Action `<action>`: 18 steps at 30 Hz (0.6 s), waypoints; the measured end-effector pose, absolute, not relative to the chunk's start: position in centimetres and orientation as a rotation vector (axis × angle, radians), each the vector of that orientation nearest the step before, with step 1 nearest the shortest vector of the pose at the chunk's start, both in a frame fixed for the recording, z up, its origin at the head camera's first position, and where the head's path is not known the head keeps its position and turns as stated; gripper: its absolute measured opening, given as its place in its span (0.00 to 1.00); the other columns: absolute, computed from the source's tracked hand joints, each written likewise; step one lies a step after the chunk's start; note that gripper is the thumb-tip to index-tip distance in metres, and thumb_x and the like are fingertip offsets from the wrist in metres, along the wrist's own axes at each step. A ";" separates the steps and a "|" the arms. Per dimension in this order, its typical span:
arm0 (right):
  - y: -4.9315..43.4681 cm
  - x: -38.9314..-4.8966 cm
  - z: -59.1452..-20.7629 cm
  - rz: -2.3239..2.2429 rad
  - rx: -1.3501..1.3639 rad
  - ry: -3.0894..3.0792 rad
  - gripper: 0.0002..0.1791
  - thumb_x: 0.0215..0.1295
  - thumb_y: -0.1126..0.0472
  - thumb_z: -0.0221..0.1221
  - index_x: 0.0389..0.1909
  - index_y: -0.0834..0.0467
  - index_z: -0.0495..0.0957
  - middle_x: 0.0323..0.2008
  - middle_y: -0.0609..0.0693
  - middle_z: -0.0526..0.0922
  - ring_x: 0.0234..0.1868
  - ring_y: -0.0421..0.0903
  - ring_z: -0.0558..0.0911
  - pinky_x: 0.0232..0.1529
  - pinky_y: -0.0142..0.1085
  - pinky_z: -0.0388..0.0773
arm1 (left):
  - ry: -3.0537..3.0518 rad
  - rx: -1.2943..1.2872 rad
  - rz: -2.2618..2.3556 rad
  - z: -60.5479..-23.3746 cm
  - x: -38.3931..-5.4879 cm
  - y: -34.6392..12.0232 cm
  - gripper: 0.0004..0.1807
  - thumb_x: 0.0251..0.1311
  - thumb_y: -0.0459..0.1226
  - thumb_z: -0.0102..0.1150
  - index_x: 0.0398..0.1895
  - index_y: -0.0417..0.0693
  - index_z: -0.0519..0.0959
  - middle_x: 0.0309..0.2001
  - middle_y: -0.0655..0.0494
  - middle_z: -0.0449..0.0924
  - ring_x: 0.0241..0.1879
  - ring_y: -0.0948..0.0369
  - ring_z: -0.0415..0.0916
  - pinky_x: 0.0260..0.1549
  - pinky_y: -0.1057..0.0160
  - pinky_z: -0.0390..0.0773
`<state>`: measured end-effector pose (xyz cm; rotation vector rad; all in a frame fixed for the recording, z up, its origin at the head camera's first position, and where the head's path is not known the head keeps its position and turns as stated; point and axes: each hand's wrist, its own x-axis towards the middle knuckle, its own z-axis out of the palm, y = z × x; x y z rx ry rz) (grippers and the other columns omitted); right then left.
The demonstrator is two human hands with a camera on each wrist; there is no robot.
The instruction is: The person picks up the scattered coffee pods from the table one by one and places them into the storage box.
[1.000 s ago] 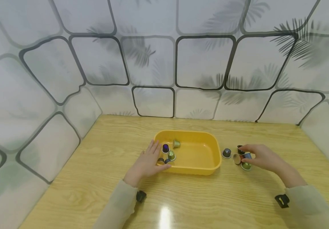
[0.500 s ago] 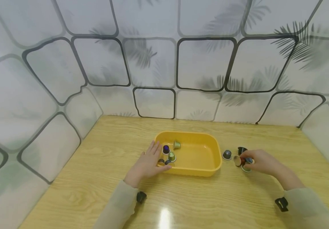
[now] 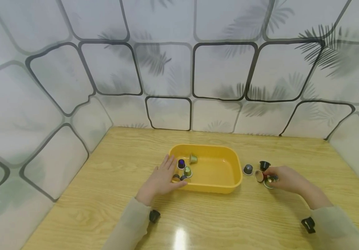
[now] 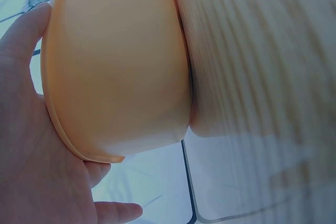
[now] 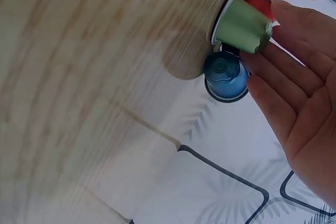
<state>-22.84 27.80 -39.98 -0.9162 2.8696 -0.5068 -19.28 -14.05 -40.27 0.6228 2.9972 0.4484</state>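
My left hand [image 3: 159, 178] lies over the left end of a yellow tray [image 3: 209, 189], fingers straight, palm side at its rim in the left wrist view. Inside the tray are several coffee capsules, among them a purple one [image 3: 181, 163] and a green one [image 3: 187, 171]. My right hand [image 3: 287, 178] is low over a cluster of capsules right of the tray. In the right wrist view its nearly straight fingers sit behind a green capsule [image 5: 241, 27], one fingertip beside a blue capsule [image 5: 226, 74]. A red capsule [image 5: 258, 2] is next to the thumb.
A dark grey capsule [image 3: 248, 169] stands between tray and cluster. A black capsule [image 3: 264, 165] and one showing its tan lid [image 3: 259, 176] lie at the cluster's left side. Patterned white walls [image 3: 167, 69] border the wooden table [image 3: 120, 156] at the back and sides.
My right hand has shifted slightly downward in the head view, over the blue and green capsules, leaving the black one uncovered. My left hand stays on the tray.
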 end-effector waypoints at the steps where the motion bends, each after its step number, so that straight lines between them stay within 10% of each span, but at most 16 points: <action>1: 27.8 -22.8 -40.1 -0.509 -0.909 2.869 0.14 0.46 0.64 0.65 0.35 0.63 0.77 0.32 0.50 0.80 0.33 0.49 0.78 0.32 0.42 0.74 | 2.996 0.621 0.450 -40.3 -19.3 -14.0 0.49 0.53 0.65 0.41 0.67 0.38 0.47 0.68 0.45 0.38 0.66 0.53 0.29 0.54 0.39 0.52; 18: 28.1 -22.7 -41.1 -0.488 -0.864 2.803 0.14 0.42 0.68 0.65 0.33 0.61 0.76 0.31 0.47 0.77 0.31 0.45 0.75 0.31 0.40 0.72 | 2.993 0.632 0.452 -40.3 -19.3 -14.1 0.50 0.53 0.65 0.40 0.67 0.38 0.47 0.68 0.45 0.38 0.66 0.53 0.29 0.54 0.40 0.51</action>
